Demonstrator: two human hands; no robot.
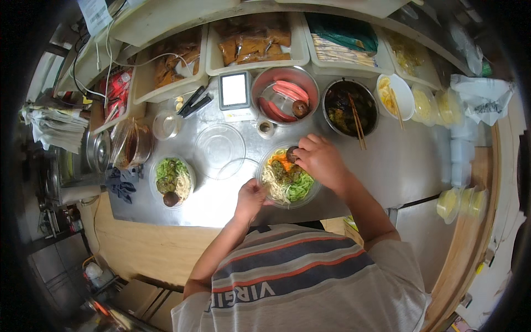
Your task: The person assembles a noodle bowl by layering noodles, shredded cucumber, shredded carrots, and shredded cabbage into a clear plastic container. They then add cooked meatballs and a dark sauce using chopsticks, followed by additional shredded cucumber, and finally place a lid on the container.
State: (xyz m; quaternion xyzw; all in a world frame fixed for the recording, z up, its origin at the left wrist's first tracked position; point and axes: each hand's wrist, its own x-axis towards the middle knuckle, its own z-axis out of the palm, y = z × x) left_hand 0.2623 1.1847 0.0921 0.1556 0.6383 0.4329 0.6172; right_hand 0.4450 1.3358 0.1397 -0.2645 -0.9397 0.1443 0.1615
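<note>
A clear round plastic bowl [283, 203] in front of me holds noodles, shredded green cucumber, orange shreds and a dark chopped topping. My left hand [251, 198] grips its lower left rim, thumb and fingers closed. Over the bowl's upper right part, my right hand [318, 159] pinches a dark brown braised egg [291, 154], partly covered by the fingers. Further left stands a second plastic bowl [191, 180] with similar food and a brown egg [171, 199] at its near edge. Behind my bowl, a steel basin [313, 88] contains pink sausages [289, 91] and a brown egg.
Right of the basin are a pot of dark topping [337, 110] with chopsticks and a white bowl [408, 99] of yellow pieces. Clear lids [218, 149], a scale [234, 91] and black tongs [194, 102] lie behind left. Bins [257, 69] line the back.
</note>
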